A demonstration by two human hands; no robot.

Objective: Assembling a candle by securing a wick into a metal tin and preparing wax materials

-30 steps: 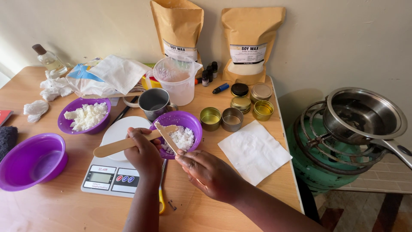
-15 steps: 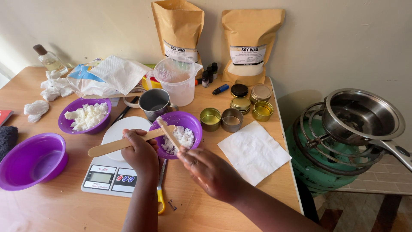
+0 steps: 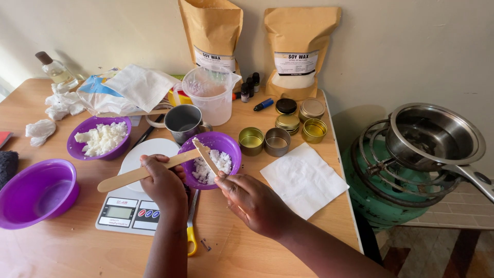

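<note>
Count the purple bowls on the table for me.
3. One empty purple bowl sits at the left edge, a second with white chunks lies behind it, and a third, also holding white chunks, sits by the wooden sticks in both hands. Clutter may hide others.

purple bowl (image 3: 225,144) of white flakes (image 3: 218,162), pale wooden sticks (image 3: 134,175) (plain tan), green stove (image 3: 381,206)

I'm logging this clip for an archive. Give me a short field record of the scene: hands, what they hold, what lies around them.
left hand: grip on a long wooden stick
right hand: grip on a short wooden stick, crossing the long one
below the sticks: purple bowl with white flakes
under left hand: scale
right of bowl: open tins, white napkin
far right: steel pan on a green burner
</note>
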